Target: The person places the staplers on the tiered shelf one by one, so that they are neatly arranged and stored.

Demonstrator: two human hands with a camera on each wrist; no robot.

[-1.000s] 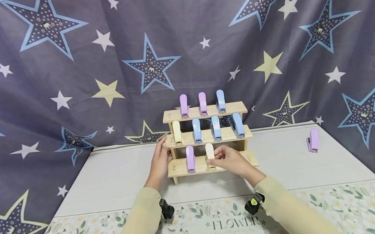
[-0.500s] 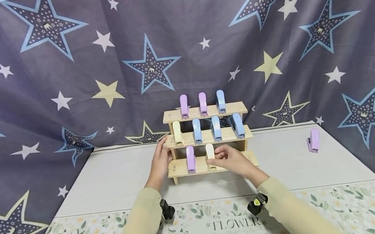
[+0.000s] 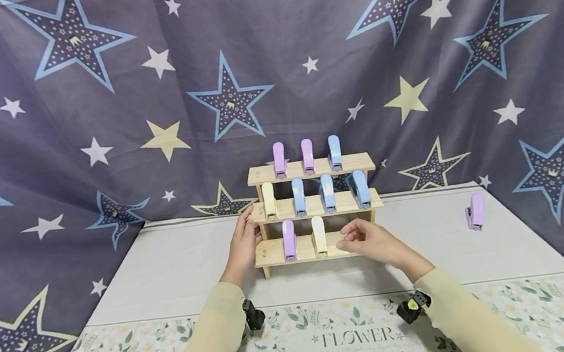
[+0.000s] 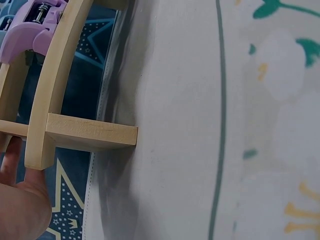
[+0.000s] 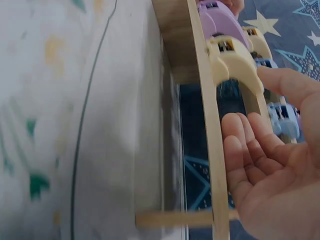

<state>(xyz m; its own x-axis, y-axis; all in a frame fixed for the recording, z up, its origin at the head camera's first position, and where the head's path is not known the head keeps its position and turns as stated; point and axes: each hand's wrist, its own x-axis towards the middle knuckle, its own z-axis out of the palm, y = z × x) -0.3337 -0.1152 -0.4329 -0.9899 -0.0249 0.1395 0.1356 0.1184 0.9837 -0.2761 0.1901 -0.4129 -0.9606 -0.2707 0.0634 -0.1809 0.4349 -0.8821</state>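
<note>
A three-tier wooden rack stands on the table with small staplers on its steps. My left hand holds the left end of the middle step; the left wrist view shows its thumb and a finger at the board's end. On the lowest step sit a purple stapler and a cream-yellow stapler, both upright. My right hand is just right of the yellow one, apart from it in the head view. Its fingers are loosely bent and hold nothing, over the step's right part.
The middle step bears a yellow stapler and three blue staplers. Two purple staplers and a blue stapler are on top. A lone purple stapler stands at the table's right. A starry curtain hangs behind.
My right hand has let go of the cream-yellow stapler and drawn away to the right. The stapler stays on the lowest step. The left hand keeps its place on the rack.
</note>
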